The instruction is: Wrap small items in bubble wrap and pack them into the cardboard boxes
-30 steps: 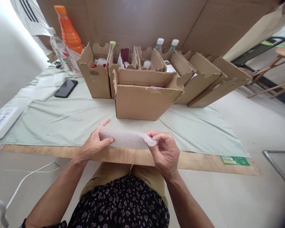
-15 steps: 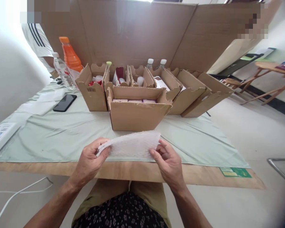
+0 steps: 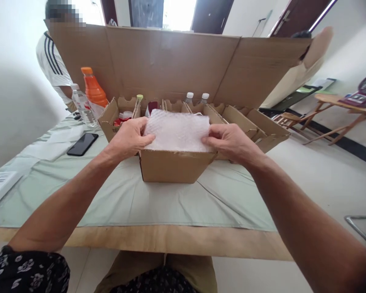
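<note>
A folded sheet of white bubble wrap (image 3: 177,131) is stretched between my two hands. My left hand (image 3: 130,136) pinches its left end, thumb in front. The right end is pinched by my right hand (image 3: 227,140). Below and behind the sheet stands the front cardboard box (image 3: 172,167), its open top covered from view by the wrap. The wrap's lower edge is at the box's front rim; whether it rests inside I cannot tell.
Behind stands a row of open cardboard boxes (image 3: 241,120) before a tall cardboard panel (image 3: 173,67). An orange bottle (image 3: 94,90), a clear bottle (image 3: 83,108) and a phone (image 3: 82,144) are at the left. A person (image 3: 53,61) is beyond the panel.
Both hands have moved forward and up with the bubble wrap, from the table's near edge to over the front box. The view has tilted up.
</note>
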### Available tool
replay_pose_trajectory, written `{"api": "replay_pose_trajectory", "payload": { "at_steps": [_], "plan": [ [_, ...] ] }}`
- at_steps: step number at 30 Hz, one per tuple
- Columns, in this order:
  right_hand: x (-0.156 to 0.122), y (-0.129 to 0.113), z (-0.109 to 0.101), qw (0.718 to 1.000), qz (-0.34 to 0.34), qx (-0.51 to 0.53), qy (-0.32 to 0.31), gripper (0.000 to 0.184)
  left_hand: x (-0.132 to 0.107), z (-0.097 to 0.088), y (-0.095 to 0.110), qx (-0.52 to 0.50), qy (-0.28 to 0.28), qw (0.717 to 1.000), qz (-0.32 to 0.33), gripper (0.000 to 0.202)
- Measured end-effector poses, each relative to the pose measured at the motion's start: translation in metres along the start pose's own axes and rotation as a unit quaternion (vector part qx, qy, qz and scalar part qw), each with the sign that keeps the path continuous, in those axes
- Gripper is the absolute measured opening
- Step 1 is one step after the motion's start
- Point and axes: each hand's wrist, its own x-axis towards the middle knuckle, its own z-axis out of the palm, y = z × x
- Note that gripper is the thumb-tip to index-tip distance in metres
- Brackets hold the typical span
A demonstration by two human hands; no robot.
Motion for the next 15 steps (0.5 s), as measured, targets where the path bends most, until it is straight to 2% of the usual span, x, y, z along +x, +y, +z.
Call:
{"api": "replay_pose_trajectory", "payload": {
  "at_steps": [3, 6, 8, 10, 13, 15],
  "plan": [
    [0.013, -0.003, -0.006, 0.980, 0.048, -0.110, -0.160, 0.022, 0.010, 0.000, 0.001, 0.073, -0.066, 0.995, -0.032, 0.024],
    [0.027, -0.011, -0.004, 0.943, 0.075, -0.201, -0.253, 0.027, 0.020, 0.004, 0.007, 0.194, -0.140, 0.970, -0.042, 0.030],
    [0.036, -0.013, 0.002, 0.929, 0.090, -0.215, -0.286, 0.029, 0.027, 0.009, 0.011, 0.275, -0.202, 0.939, -0.036, 0.030],
    [0.044, -0.012, 0.010, 0.913, 0.110, -0.230, -0.318, 0.028, 0.033, 0.015, 0.015, 0.333, -0.237, 0.912, -0.025, 0.026],
    [0.050, -0.006, 0.019, 0.889, 0.116, -0.270, -0.352, 0.024, 0.036, 0.021, 0.018, 0.389, -0.249, 0.887, -0.004, 0.018],
    [0.052, -0.002, 0.021, 0.883, 0.091, -0.290, -0.357, 0.023, 0.035, 0.024, 0.018, 0.408, -0.254, 0.877, 0.012, 0.016]
  ]
}}
